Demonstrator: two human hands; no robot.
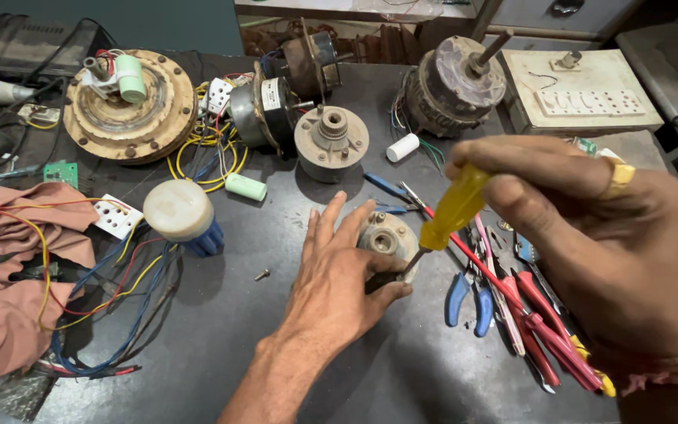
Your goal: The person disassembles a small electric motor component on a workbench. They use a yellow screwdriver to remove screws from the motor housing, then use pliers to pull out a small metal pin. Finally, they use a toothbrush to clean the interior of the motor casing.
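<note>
A person's left hand (337, 279) is lying spread over a small round metal motor end cover (386, 239) at the desk (221, 330) centre, fingers splayed, thumb pressing its near edge. The right hand (590, 228), w/ a gold ring, is closing its fingers around the yellow handle of a screwdriver (449, 216), whose tip is pointing down at the cover's right rim. Just right of the cover, blue-handled pliers (464, 294) & red-handled tools (543, 330) are lying in a pile. A loose screw (261, 275) is sitting left of the cover, near the wrist. Further left of the cover, a white-capped blue part (184, 216) is standing beside tangled wires (103, 306) & a pink cloth (9, 267). Behind the cover, a grey motor housing (331, 141) is resting, w/ a larger motor (453, 86) to the back right & a brass-coloured disc (127, 106) to the back left.
</note>
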